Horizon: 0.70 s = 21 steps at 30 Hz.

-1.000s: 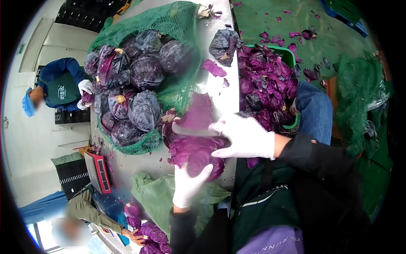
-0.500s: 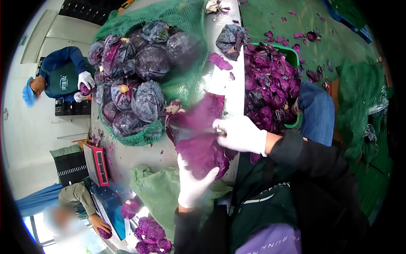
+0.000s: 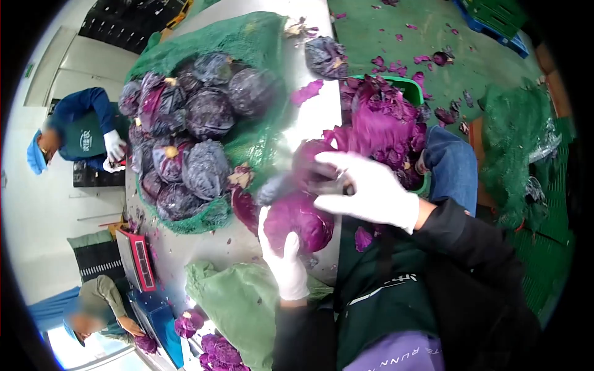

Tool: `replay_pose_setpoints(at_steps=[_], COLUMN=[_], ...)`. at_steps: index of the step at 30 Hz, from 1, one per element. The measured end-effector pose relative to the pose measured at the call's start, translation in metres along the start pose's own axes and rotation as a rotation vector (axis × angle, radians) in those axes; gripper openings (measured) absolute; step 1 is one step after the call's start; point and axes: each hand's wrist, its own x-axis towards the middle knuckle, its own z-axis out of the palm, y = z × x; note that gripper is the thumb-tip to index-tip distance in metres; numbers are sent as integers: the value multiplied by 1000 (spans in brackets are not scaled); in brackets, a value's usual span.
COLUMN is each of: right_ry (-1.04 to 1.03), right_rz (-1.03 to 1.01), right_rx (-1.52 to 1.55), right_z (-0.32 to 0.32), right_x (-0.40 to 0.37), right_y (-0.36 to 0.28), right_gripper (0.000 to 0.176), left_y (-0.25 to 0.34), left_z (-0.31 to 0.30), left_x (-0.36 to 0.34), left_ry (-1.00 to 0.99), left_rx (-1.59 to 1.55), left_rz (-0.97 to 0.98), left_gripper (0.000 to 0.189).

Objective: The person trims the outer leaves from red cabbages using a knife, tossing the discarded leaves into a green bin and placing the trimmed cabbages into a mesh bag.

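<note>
My left hand (image 3: 286, 263), in a white glove, grips a trimmed red cabbage (image 3: 303, 224) from below and the side, above the table. My gloved right hand (image 3: 371, 188) is just above and right of that cabbage, holding a knife (image 3: 339, 183) that is blurred and mostly hidden by the fingers. A loose purple leaf (image 3: 309, 162) is beside its fingertips. Past the right hand, blurred purple leaves (image 3: 385, 127) are over a green crate (image 3: 413, 88) heaped with leaves. A dark outer leaf (image 3: 245, 209) lies left of the held cabbage.
A green mesh sack (image 3: 260, 133) with several untrimmed cabbages (image 3: 210, 113) covers the table's far side. A pale green sack (image 3: 232, 294) lies near my left arm. A red scale (image 3: 136, 260) stands at left. Two co-workers handle cabbages; leaf scraps litter the floor (image 3: 396, 52).
My right hand has moved slightly right, away from the cabbage. Large leaves have come off it, leaving a smoother, rounder head, and blurred leaves now show over the crate. My left hand keeps its grip.
</note>
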Motion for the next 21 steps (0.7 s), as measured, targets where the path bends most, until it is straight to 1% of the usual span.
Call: replay_pose_setpoints(at_steps=[2,3,6,7,8,10,11,12,13,16,17,18,20,21], right_ry=[-331,-314,-183,-250,-239,-301,-382,-459,-291,-375,-304,-372,-311,-178], right_rz=[242,295,246,303,365,422,401,377,153,255,204,256,366,323], right_rx=[66,142,164,230,249,221,242,260,277,415,353,182,233,169], right_z=[7,9,16,9,9,-6,-3,-1,18,7,8,-4,-18,-22], right_x=[-6,-7,-10,-12,-13,-1,1,3,-5,-1,-3,-1,-4,-6], right_y=[-4,-6,14,20,22,-4,-7,-9,5,3,4,4,14,34], right_gripper=[42,32,23,23,30,40,44,48,48,44,33,25,27,24], left_y=[5,6,0,-1,-2,-3,-4,-3,-3,-9,-10,-11,-12,-12], left_z=[12,13,6,5,5,4,5,5,6,-1,-3,-5,-8,-9], left_x=[2,3,5,5,6,3,3,1,1,3,3,2,3,4], left_ry=[-25,-26,4,22,17,11,-30,-50,-74,-105,-106,-104,-76,-61], left_rx=[32,80,-46,-97,-92,-81,26,49,69,99,104,108,-31,-100], left_rz=[39,42,2,-1,3,-3,26,28,35,85,94,102,46,19], left_gripper=[71,72,75,77,77,77,85,85,86,89,89,90,87,85])
